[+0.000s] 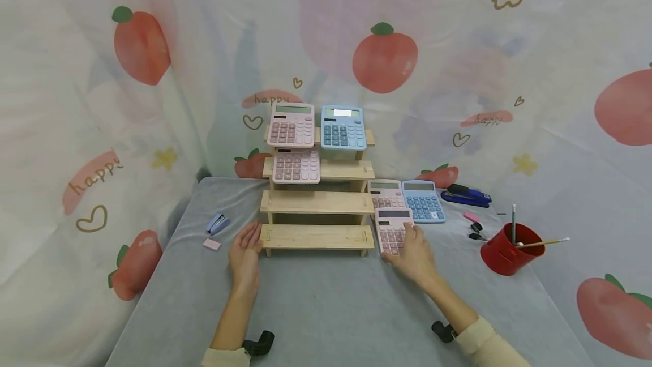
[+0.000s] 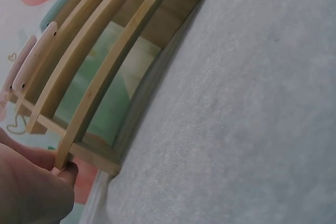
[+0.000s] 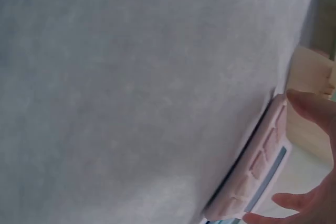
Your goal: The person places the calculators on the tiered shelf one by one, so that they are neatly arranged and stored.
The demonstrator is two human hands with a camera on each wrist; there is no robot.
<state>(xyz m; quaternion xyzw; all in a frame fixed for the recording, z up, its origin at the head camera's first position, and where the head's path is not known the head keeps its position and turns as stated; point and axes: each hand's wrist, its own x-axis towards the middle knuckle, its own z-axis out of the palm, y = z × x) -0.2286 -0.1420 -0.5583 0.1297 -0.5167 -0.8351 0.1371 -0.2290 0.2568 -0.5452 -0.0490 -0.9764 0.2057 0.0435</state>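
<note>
A tiered wooden shelf (image 1: 317, 203) stands mid-table. My left hand (image 1: 246, 256) pinches the left end of its lowest board (image 2: 105, 87), thumb and fingers on either side in the left wrist view. To the right of the shelf, my right hand (image 1: 416, 256) holds a pink calculator (image 1: 391, 237) across its width, thumb at one edge and fingers at the other. That calculator (image 3: 257, 161) lies low at the tabletop, keys up. Behind it lie another pink calculator (image 1: 385, 187) and a blue calculator (image 1: 425, 205), side by side.
Two calculators, pink (image 1: 291, 123) and blue (image 1: 343, 128), lean on the top tier; another pink one (image 1: 296, 167) is below. Right: a blue stapler (image 1: 466, 197), pink eraser (image 1: 471, 216), black clips (image 1: 476, 231), red cup (image 1: 501, 256) with pencils. Left: small stapler (image 1: 218, 223), eraser (image 1: 211, 244).
</note>
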